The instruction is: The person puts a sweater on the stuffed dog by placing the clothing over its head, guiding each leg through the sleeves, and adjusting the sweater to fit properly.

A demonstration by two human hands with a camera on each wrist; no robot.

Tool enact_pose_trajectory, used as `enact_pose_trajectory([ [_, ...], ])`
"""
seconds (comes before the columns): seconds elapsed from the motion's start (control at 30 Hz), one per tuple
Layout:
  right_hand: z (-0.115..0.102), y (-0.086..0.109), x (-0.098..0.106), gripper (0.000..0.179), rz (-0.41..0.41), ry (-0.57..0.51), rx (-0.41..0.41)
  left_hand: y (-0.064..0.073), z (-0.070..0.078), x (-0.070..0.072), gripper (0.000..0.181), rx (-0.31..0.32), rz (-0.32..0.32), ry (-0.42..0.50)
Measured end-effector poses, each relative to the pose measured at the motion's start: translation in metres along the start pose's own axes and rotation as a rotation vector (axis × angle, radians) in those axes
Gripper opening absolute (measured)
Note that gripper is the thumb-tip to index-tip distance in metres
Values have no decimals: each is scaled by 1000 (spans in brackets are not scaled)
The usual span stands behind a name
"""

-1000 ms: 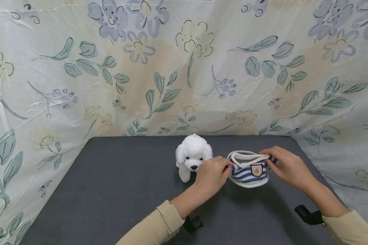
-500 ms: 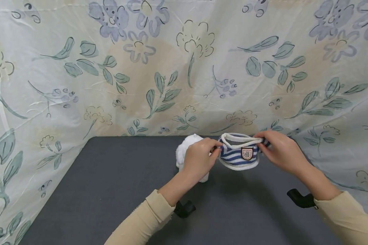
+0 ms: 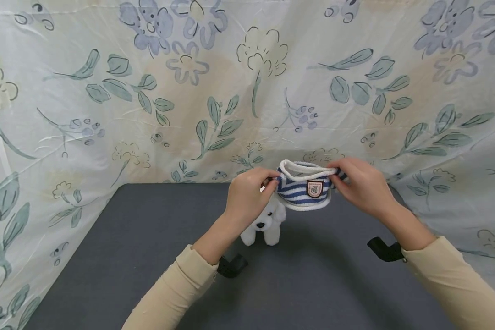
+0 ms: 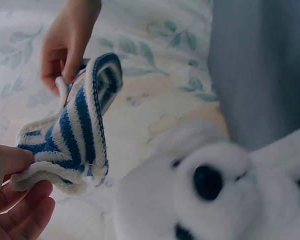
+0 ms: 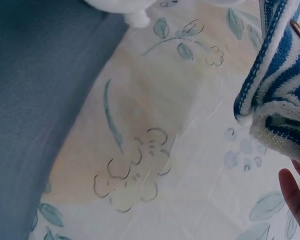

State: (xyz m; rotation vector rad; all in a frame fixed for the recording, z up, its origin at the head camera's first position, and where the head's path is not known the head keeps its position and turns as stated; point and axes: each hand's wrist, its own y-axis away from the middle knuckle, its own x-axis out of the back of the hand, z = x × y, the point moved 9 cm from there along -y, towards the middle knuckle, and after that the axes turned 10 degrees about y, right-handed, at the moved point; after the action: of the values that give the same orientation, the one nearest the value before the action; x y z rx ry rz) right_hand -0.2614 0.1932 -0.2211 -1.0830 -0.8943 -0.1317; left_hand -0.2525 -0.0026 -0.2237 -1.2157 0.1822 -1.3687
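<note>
A small knitted doll sweater (image 3: pixel 298 190), striped blue and white with white trim and a badge on its front, hangs in the air between my hands. My left hand (image 3: pixel 247 195) pinches one sleeve, and my right hand (image 3: pixel 363 188) pinches the opposite one. The neck opening faces up. Behind my left hand, a white plush dog (image 3: pixel 272 233) stands on the table, its head partly covered by that hand and the sweater. In the left wrist view, the dog's muzzle (image 4: pixel 230 195) shows close below the sweater (image 4: pixel 77 127). Right fingertips (image 5: pixel 291 192) touch the cuff in the right wrist view.
The dark grey table (image 3: pixel 156 243) ends just behind the dog. A floral cloth (image 3: pixel 214 114) hangs beyond its back edge and at both sides. Black wrist-worn devices (image 3: pixel 232 266) hang below the forearms.
Both hands have lifted the sweater and carried it left and away from me, from beside the plush dog to over its head's side. The dog stays where it stood.
</note>
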Motion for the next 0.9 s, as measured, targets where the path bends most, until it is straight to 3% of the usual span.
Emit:
enact_pose_trajectory([
  [0.4,-25,-25,-11,28,60,-19,16,-2,-15,35,10,35,24,-47],
  [0.9,-45,-37,-38,24,32,-70,12,6,-41,55,10,59,25,-87],
])
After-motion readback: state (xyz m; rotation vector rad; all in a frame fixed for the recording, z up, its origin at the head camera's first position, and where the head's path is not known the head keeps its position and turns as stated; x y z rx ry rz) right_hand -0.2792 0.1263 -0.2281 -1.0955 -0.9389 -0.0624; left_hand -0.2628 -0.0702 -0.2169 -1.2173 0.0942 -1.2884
